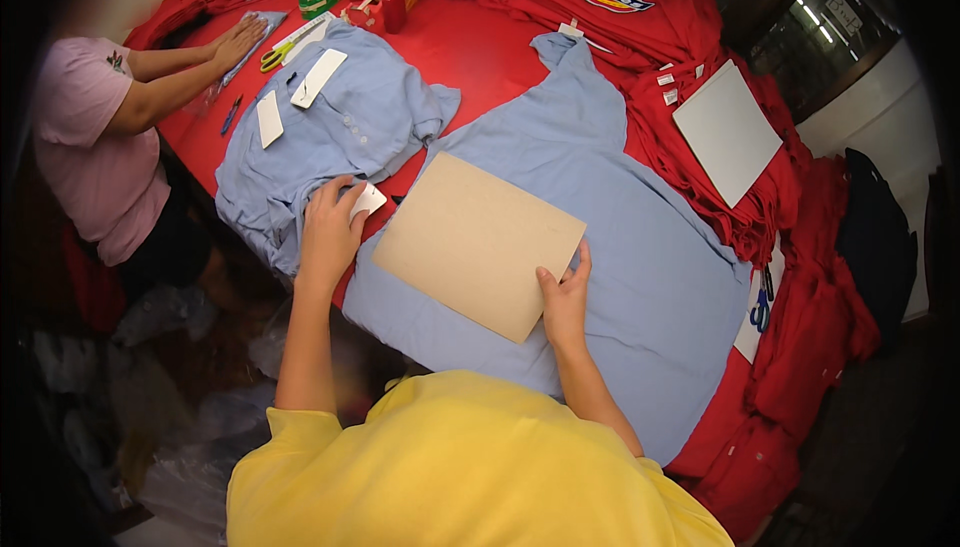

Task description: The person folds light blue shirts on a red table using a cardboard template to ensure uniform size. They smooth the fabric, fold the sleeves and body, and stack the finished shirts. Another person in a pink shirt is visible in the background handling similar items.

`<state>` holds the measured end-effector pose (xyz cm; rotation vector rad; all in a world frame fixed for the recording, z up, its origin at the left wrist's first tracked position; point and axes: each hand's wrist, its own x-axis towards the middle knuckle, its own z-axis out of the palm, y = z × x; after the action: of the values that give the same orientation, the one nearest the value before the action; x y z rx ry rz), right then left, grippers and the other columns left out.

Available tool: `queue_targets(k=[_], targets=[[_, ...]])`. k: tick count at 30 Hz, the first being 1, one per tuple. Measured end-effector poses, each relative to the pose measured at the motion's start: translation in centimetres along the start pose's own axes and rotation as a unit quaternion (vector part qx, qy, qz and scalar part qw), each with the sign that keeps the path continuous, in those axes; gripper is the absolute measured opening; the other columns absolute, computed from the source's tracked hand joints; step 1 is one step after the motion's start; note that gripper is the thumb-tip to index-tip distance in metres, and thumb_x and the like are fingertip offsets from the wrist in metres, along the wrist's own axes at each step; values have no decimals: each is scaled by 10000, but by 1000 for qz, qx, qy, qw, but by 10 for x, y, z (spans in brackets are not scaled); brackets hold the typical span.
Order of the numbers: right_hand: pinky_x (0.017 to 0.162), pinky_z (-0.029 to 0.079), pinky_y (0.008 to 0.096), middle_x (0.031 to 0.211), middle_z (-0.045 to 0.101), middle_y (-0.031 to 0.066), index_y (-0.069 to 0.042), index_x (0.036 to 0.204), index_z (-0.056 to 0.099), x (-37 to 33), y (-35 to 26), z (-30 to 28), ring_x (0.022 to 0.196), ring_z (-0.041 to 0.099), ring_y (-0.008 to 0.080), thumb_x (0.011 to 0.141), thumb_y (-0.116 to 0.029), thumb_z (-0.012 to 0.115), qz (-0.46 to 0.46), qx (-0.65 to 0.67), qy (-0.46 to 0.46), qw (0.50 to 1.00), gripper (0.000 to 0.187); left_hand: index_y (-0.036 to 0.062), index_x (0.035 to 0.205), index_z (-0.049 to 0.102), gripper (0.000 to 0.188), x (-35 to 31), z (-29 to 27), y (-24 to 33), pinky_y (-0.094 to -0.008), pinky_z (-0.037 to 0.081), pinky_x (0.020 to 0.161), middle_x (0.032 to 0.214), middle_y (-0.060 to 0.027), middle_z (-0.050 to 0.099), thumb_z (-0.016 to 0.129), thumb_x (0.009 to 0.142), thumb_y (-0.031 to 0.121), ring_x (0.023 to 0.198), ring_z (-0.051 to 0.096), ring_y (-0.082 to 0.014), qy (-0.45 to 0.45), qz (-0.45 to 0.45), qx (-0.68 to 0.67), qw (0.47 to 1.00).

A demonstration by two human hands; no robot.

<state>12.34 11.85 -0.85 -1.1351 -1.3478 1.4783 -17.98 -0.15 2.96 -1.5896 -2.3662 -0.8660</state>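
A light blue shirt (pixel 640 237) is spread over the red-covered table in front of me. On top of it lies a tan cardboard sheet (pixel 480 242), set at a slant. My right hand (pixel 567 302) grips the sheet's right edge, thumb on top. To the left, my left hand (pixel 330 227) pinches a small white tag (pixel 370 200) between thumb and fingers, at the edge of a second, crumpled blue shirt (pixel 340 137). Two more white tags lie on that garment, a long tag (pixel 319 79) and a shorter tag (pixel 270 119).
Across the table's left corner, a person in pink (pixel 100 127) presses both hands on a bagged blue garment (pixel 255 42). Yellow-handled scissors (pixel 285 47), a pen (pixel 231 115) and a red tape dispenser (pixel 385 9) lie nearby. Red garments (pixel 660 47) edge the right side, bearing a white board (pixel 728 134); blue-handled scissors (pixel 762 307) sit below.
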Motion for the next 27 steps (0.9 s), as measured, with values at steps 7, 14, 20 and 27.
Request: queue_targets(k=[7,14,20,27], targets=[[704,444,236,1063,579,80,-50,1280,477,-12,-30,-27,804,498,87,898,11,503,7,-97,-115,989,387,125,1152,647,381,-30,7,-11,-476,275,1066,1309,-116,511,696,774,143,1300,383,-324,-72,23,35,997],[672,398,199,937,546,21,-47,1162,564,-7,-27,-25,744,448,61,879,40,490,-8,-58,-91,994,305,123,1240,595,630,-22,-8,-20,-507,224,1117,1420,-93,412,756,688,380,1403,230,-307,-181,-4,40,983],[793,463,244,1017,609,78,-28,1189,543,1,-20,-44,872,579,116,907,54,438,-32,-91,-67,993,312,119,1292,555,707,-20,-12,-14,-503,237,1122,1455,-75,387,794,659,325,1427,205,-284,-208,-34,36,977],[676,413,212,970,569,30,-21,1178,549,1,-28,-21,735,459,66,873,50,484,22,-47,-93,994,320,62,1125,636,390,0,-12,-50,-393,387,986,1159,-104,625,729,759,157,1178,511,-286,-123,-84,-99,984]])
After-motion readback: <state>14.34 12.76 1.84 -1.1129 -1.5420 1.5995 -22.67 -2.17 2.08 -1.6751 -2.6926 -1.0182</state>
